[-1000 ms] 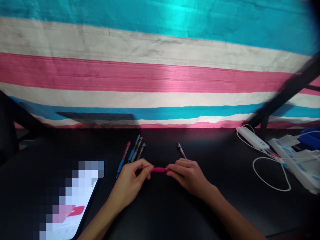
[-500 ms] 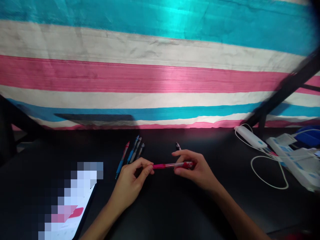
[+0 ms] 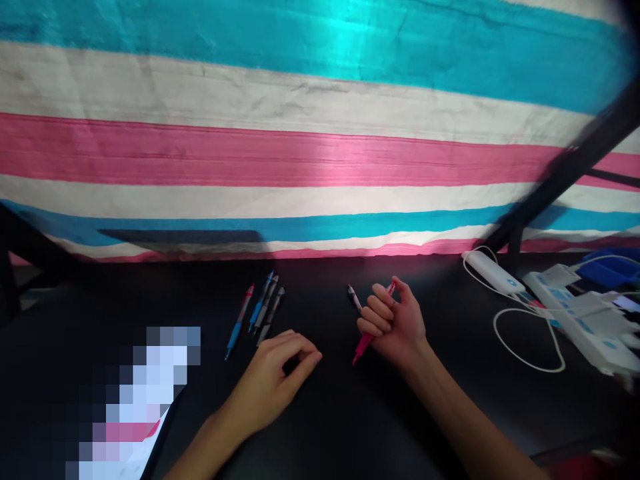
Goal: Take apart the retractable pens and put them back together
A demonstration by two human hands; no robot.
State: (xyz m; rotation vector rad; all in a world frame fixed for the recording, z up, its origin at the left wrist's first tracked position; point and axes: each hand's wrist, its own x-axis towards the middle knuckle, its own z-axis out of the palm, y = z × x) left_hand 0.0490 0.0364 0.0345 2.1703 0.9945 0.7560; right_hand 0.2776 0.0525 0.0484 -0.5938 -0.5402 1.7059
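My right hand [image 3: 393, 320] is wrapped round a pink pen [image 3: 365, 345], its thumb up at the top end. The pen slants, with its tip down toward the left. Just behind those fingers lies a black-and-white pen [image 3: 354, 297], partly hidden. My left hand [image 3: 280, 370] is low over the black table, thumb and fingertips together, nothing visible in them. Beyond it several pens lie side by side: a blue one with a red top [image 3: 239, 325], a blue one [image 3: 260, 305], and darker grey-and-black ones, including a pen [image 3: 271, 315] nearest the left hand.
On the left is a bright-screened device [image 3: 145, 460], mostly blurred out. A white power strip [image 3: 575, 327], a white plug-like box [image 3: 493, 272] and looped white cable [image 3: 495, 327] lie to the right. A striped sheet [image 3: 320, 160] hangs behind the black table [image 3: 310, 433].
My left hand has let go of the pink pen. My right hand has turned upward and closed round it, tilting the pen from level to steep.
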